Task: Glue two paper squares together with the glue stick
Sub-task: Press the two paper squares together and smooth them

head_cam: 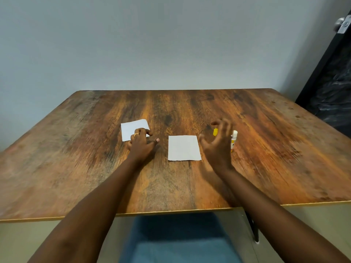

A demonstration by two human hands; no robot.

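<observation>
1. A person is reaching both bare arms over a wooden bench (pixel 190 186) from the bottom of the frame.
2. The left hand (pixel 141 144) is lying palm down left of centre, its fingers loosely curled and gripping nothing, with fingertips resting on the near edge of the left paper square (pixel 133 127).
3. A ring (pixel 136 134) is showing on one finger of that hand.
4. The second paper square (pixel 184 148) is lying flat at the centre of the frame, between the two hands and touching neither.
5. The right hand (pixel 218 145) is hovering right of centre, blurred, fingers spread open and holding nothing.
6. The glue stick (pixel 234 139) is standing just behind that hand, partly hidden by it.
7. A yellow cap (pixel 215 132) is sitting near the fingertips, apart from the stick.
</observation>
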